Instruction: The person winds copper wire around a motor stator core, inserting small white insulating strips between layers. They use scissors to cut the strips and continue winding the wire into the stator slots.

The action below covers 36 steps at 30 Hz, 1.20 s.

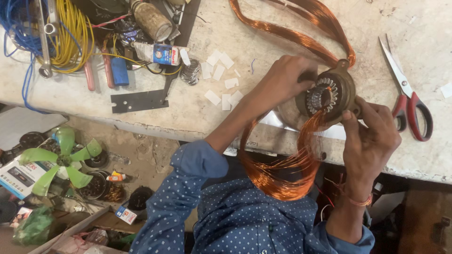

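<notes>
Copper wire coils [282, 171] are threaded through the round brown metal stator [329, 96], gripped between left hand [282, 80] and right hand [369, 138] fingers at the counter [263, 28] edge, the coils hanging below both.

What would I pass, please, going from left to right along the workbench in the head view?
Yellow wire coil → white paper slips → left hand → motor stator → right hand → red-handled scissors.

Your left hand [282, 80] grips the stator [329, 96] from the left; your right hand [372, 136] pinches its lower right edge, forearms bent inward.
</notes>
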Each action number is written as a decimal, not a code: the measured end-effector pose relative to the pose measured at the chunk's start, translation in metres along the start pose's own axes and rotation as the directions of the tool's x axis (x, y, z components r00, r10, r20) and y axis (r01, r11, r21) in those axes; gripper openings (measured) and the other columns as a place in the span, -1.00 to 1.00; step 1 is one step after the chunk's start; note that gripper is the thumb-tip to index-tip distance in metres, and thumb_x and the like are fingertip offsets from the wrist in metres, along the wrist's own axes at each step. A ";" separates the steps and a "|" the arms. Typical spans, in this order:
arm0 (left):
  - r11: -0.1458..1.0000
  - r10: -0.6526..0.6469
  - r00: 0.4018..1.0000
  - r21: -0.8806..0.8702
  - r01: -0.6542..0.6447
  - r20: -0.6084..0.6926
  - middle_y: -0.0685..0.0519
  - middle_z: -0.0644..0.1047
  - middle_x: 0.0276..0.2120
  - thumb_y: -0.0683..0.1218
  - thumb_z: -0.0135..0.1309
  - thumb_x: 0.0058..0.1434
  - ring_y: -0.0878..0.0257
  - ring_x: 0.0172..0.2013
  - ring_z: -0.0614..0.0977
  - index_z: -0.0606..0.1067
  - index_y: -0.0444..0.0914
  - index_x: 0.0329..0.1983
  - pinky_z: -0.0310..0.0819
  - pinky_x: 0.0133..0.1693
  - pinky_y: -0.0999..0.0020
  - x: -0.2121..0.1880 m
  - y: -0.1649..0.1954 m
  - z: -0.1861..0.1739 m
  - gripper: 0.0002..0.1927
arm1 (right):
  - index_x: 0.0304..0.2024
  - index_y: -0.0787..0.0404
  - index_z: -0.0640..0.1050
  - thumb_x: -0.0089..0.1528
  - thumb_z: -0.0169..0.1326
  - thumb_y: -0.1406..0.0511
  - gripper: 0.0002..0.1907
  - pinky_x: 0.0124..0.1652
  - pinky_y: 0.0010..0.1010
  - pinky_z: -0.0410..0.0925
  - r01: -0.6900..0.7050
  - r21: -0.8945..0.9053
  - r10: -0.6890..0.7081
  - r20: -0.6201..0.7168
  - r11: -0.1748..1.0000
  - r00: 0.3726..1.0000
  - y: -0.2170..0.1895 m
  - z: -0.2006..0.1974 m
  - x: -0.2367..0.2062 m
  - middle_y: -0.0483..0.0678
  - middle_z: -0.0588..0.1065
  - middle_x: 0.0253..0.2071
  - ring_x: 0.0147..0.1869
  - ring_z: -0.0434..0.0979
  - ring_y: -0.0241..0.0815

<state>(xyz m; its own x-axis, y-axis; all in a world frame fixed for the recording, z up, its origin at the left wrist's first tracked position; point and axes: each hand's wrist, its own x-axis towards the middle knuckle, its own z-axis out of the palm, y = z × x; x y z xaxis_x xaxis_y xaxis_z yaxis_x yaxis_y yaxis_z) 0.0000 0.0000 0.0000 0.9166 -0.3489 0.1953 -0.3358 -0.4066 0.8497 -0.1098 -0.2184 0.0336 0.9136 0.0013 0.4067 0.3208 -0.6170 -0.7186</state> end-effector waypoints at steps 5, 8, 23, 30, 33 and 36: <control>0.989 0.146 0.980 0.043 -0.141 -0.135 -0.09 0.63 -0.31 -0.19 0.27 0.08 -0.02 -0.23 0.69 0.56 -0.32 -0.29 0.54 -0.15 0.11 -0.012 0.008 -0.008 -0.84 | 0.15 0.39 0.62 0.44 0.25 0.51 -0.77 -0.37 -0.65 0.43 0.083 -0.047 -0.083 0.000 0.995 0.997 -0.021 0.001 0.003 0.04 0.54 -0.11 -0.12 0.58 -0.29; 0.987 0.157 0.976 0.055 -0.150 -0.150 -0.08 0.63 -0.31 -0.20 0.25 0.09 -0.03 -0.21 0.68 0.54 -0.33 -0.29 0.54 -0.14 0.10 -0.016 0.011 -0.008 -0.84 | 0.15 0.40 0.61 0.42 0.23 0.52 -0.76 -0.27 -0.65 0.51 0.131 -0.075 -0.131 0.007 0.989 0.991 -0.027 0.002 0.004 0.05 0.54 -0.09 -0.06 0.62 -0.27; 0.944 0.296 0.952 0.179 -0.279 -0.079 -0.05 0.42 0.25 -0.22 0.24 0.14 0.03 0.19 0.57 0.29 -0.19 0.40 0.54 0.22 0.24 -0.028 0.010 -0.003 -0.26 | 0.14 0.34 0.58 0.40 0.30 0.45 -0.71 0.00 -0.51 0.52 0.086 0.045 -0.091 0.120 0.995 0.989 -0.019 -0.002 0.011 0.03 0.53 0.03 0.09 0.64 -0.23; 0.953 0.280 0.956 0.147 -0.265 -0.089 -0.04 0.43 0.28 -0.31 0.12 0.23 0.08 0.16 0.62 0.33 -0.25 0.34 0.63 0.17 0.33 -0.028 0.002 0.004 -0.41 | 0.26 0.24 0.49 0.29 0.29 0.37 -0.51 0.24 -0.36 0.46 0.132 0.414 -0.208 0.144 0.901 0.967 0.004 0.009 0.017 0.05 0.35 0.31 0.43 0.45 -0.14; 0.968 0.232 0.965 0.130 -0.216 -0.119 -0.07 0.44 0.29 -0.39 0.06 0.20 0.04 0.15 0.64 0.31 -0.29 0.37 0.63 0.17 0.28 -0.036 0.005 -0.002 -0.37 | 0.27 0.23 0.47 0.25 0.23 0.44 -0.47 0.34 -0.28 0.37 0.073 0.414 -0.183 0.233 0.908 0.955 0.012 0.010 0.016 0.08 0.38 0.36 0.46 0.42 -0.08; 0.978 0.145 0.987 0.163 -0.132 -0.071 -0.02 0.48 0.27 -0.38 0.06 0.36 0.07 0.12 0.67 0.30 -0.26 0.44 0.64 0.17 0.29 -0.037 0.013 -0.002 -0.42 | 0.28 0.26 0.43 0.30 0.16 0.51 -0.51 0.44 -0.21 0.33 0.056 0.385 -0.175 0.282 0.921 0.943 0.020 0.011 0.018 0.09 0.38 0.40 0.48 0.39 -0.05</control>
<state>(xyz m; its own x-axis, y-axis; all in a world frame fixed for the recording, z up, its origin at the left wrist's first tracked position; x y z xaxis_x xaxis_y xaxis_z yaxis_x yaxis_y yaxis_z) -0.0380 0.0096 0.0044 0.8713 -0.3430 0.3510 -0.4847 -0.4891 0.7252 -0.0842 -0.2221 0.0197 0.8763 0.3307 0.3504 0.4427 -0.2655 -0.8565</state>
